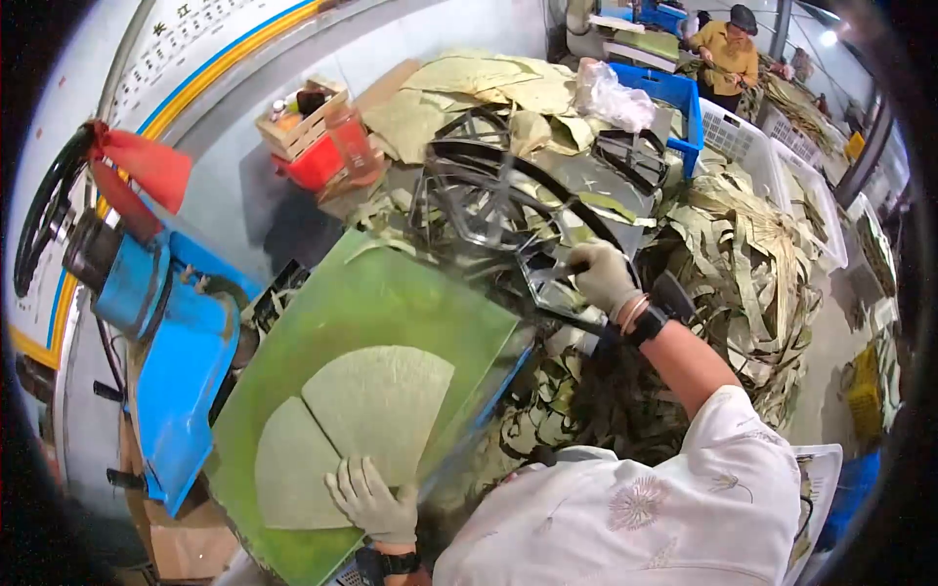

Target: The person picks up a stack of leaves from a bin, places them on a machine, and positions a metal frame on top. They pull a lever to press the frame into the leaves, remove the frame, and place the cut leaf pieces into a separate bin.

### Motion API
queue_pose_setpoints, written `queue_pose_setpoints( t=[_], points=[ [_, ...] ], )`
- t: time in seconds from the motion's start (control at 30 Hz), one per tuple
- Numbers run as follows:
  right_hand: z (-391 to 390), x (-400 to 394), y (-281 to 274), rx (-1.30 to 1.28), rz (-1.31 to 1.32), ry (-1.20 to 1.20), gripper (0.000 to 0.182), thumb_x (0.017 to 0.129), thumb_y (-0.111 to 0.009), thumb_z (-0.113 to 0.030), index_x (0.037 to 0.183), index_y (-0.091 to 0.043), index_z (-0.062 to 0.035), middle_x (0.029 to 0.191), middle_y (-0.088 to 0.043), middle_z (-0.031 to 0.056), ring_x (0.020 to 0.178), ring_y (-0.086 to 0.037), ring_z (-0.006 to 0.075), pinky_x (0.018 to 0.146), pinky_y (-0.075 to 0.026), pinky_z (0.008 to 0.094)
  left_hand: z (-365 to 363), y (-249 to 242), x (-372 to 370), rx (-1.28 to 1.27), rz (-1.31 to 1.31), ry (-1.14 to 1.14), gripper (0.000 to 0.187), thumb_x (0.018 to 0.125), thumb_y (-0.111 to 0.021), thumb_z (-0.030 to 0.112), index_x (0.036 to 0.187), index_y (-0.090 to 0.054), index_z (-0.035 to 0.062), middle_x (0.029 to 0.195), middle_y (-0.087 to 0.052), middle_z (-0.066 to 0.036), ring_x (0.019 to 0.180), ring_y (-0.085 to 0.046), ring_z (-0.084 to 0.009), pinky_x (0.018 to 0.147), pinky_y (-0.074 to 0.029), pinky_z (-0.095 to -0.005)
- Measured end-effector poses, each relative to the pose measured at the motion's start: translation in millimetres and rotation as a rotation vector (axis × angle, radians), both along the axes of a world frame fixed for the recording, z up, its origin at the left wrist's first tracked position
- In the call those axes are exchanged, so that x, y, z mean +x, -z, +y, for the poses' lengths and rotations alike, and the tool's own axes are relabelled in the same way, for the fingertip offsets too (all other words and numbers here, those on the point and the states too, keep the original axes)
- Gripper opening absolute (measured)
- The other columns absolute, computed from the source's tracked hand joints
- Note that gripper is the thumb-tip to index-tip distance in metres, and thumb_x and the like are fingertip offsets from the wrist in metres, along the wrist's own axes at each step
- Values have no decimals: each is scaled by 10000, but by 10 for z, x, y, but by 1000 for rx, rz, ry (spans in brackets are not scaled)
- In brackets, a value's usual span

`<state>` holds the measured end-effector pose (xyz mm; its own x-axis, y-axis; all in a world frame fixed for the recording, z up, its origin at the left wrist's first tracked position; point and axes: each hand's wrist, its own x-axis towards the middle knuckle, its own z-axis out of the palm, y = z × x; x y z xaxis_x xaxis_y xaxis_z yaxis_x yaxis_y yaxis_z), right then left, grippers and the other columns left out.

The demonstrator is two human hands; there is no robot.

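Note:
A green cutting board [322,303] lies tilted in front of me, with a fan-shaped piece of pale dried leaf [386,400] flat on it. A dark line splits the leaf piece. My left hand [373,498], in a pale glove, rests on its lower edge with the fingers stretched out. Beyond the board's right side, my gloved right hand [601,278] is closed on a black, fan-shaped metal cutting die [498,195] with several struts. The die is over leaf scraps at the back; its exact contact with them is hard to see.
A blue machine part [186,361] stands left of the board. Leaf sheets [489,78] and a red container [327,156] are at the back. Leaf strips [738,264] pile up at right, near white crates [738,132]. Another person [728,59] works far off.

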<state>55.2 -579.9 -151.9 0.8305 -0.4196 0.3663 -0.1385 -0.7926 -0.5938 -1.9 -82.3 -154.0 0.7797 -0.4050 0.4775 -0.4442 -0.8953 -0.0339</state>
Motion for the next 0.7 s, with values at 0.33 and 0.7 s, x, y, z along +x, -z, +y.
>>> queue_pose_setpoints(
  t=[0.33,0.7],
  points=[
    [-1570,419,413,-9,433,489,346,719,-685,-198,1052,-776,-165,976,-748,161,998,-712,350,848,-560,414,-112,-76,68,1,-29,-17,716,981,-421,643,1207,-561,-22,1242,-595,-197,1166,-559,-411,1078,-380,-644],
    [616,1551,-164,212,-26,-524,442,890,-722,-265,1248,-647,-16,1204,-660,227,1132,-633,387,997,-492,430,-31,-19,67,-69,8,-58,677,915,-546,603,1232,-579,5,1281,-589,-180,1247,-524,-399,1093,-367,-622]
  ],
)
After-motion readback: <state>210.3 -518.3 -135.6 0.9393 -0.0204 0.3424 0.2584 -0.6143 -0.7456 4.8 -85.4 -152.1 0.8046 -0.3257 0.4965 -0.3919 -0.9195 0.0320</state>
